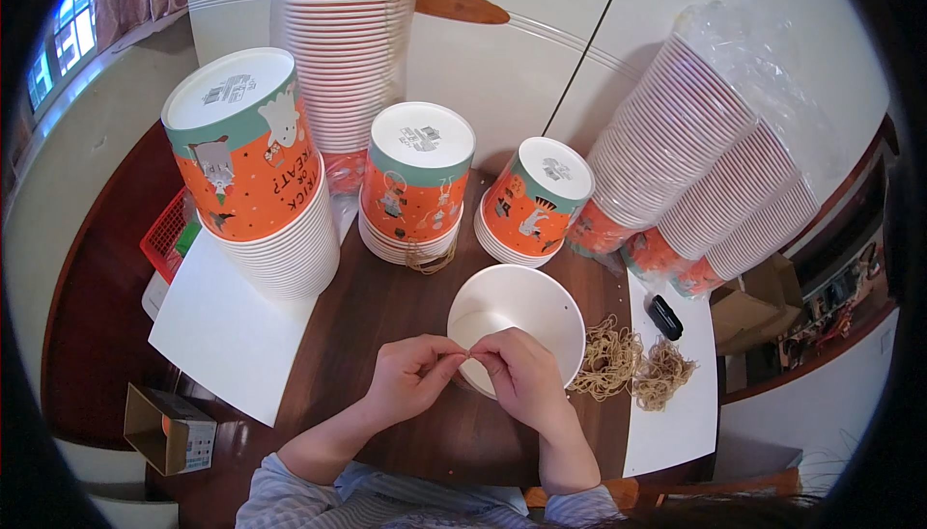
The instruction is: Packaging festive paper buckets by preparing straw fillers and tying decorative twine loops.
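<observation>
A rubber band [462, 353] is pinched between both hands at the rim of an open white cup [521, 321]

Head view: the left hand [410, 377] and right hand [526, 375] are closed narrowly on the band, not yet seated on the cup; three inverted orange stacks [417, 186] are seen behind, apparently done, while loose bands [632, 363] and wrapped cup sleeves [695, 157] are left

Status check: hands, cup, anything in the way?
Left hand and right hand pinch a rubber band. Open white cup just behind. Rubber band pile right, apart.
</observation>
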`<state>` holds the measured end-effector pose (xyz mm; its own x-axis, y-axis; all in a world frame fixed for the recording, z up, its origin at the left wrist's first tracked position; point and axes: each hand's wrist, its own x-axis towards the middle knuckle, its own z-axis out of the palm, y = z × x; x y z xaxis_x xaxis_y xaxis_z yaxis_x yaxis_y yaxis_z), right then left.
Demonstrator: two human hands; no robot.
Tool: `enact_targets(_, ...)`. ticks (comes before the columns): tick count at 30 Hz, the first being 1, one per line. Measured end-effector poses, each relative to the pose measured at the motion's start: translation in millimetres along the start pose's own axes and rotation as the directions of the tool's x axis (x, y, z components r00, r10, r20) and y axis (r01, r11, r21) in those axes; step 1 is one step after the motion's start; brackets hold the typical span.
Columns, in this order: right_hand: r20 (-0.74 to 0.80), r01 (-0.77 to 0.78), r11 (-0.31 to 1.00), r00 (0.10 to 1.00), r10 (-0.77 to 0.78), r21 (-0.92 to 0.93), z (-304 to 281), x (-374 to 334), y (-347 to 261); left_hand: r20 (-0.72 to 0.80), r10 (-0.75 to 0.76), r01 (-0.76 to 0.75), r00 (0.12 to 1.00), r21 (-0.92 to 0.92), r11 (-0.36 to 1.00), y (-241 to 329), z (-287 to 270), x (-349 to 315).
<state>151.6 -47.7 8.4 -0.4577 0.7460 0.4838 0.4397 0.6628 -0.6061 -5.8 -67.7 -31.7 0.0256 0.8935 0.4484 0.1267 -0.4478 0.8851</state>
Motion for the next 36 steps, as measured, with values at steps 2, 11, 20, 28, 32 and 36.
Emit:
enact_targets(2, -0.001, 0.0, 1.0, 1.0, 0.0, -0.002, -0.3, -0.1, -0.1, -0.002, 0.009, -0.009, 1.0, -0.011, 1.0, 0.2, 0.2, 0.0)
enact_targets(11, -0.001, -0.024, 1.0, 1.0, 0.024, 0.018, -0.7, -0.3, -1.2, -0.045, 0.147, -0.145, 0.988, 0.05, 0.988, -4.8, -2.4, -0.6)
enact_targets(20, -0.05, 0.012, 1.0, 0.999, -0.013, -0.028, -2.5, -0.2, -0.8, 0.001, 0.222, -0.215, 0.975, 0.259, 0.942, -1.4, -9.4, 6.6)
enact_targets(28, -0.05, 0.107, 0.989, 0.992, -0.112, -0.101, 1.5, 0.0, -1.1, 0.081, 0.162, -0.173, 0.983, 0.168, 0.97, 1.2, -5.8, 7.2)
enact_targets(32, -0.047, 0.11, 0.989, 0.992, -0.115, -0.102, 2.1, 0.0, -1.7, 0.076, 0.148, -0.154, 0.986, 0.081, 0.985, -3.1, -6.0, 4.5)
enact_targets(36, -0.044, 0.126, 0.985, 0.99, -0.132, -0.114, 2.7, -1.6, 1.4, 0.121, -0.086, 0.111, 0.989, -0.223, 0.968, -4.9, -3.2, -3.5)
